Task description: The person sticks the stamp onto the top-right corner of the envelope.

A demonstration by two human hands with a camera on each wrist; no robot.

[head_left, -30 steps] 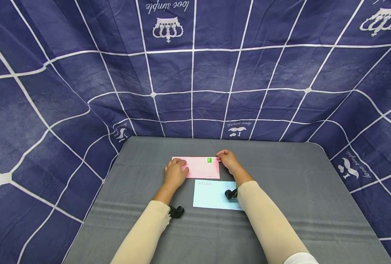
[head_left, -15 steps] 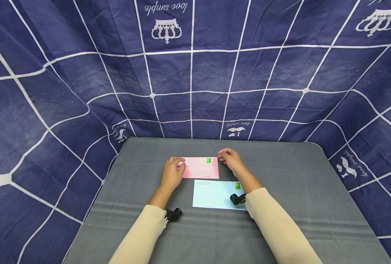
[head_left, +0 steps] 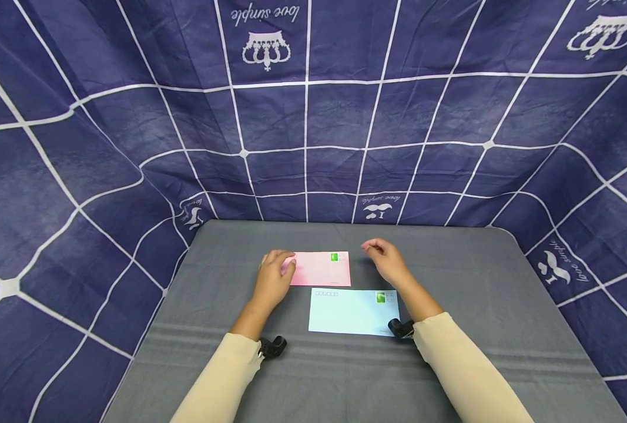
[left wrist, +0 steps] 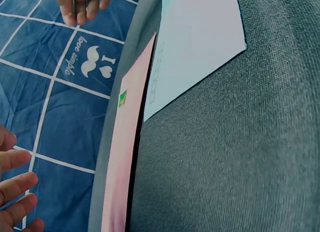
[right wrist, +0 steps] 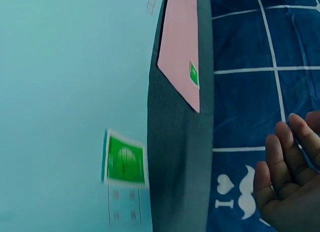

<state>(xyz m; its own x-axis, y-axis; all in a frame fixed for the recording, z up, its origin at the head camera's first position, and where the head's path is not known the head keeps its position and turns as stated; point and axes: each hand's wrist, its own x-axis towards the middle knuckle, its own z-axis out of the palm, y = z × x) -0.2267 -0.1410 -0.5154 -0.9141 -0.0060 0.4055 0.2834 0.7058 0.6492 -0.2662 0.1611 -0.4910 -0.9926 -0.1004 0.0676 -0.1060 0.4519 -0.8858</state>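
Note:
A pink envelope (head_left: 318, 271) with a green stamp lies flat on the grey table, far side up the middle. Just nearer to the person lies a larger light blue envelope (head_left: 345, 312), its own green stamp (right wrist: 125, 159) large in the right wrist view. My left hand (head_left: 274, 277) hovers over the pink envelope's left end, hiding it, with fingers loosely bent and holding nothing. To the right of the pink envelope, my right hand (head_left: 387, 261) is apart from both envelopes, its fingers relaxed and empty.
Grey cloth covers the table (head_left: 451, 276). Dark blue curtain (head_left: 339, 129) with white lines stands behind it and along both sides. Each wrist carries a small black camera, the right one (head_left: 399, 328) overlapping the blue envelope's corner in the head view.
My left hand has drawn back leftward from the pink envelope. The right hand has moved away to the right, uncovering the blue envelope's stamp. Both envelopes stay where they were.

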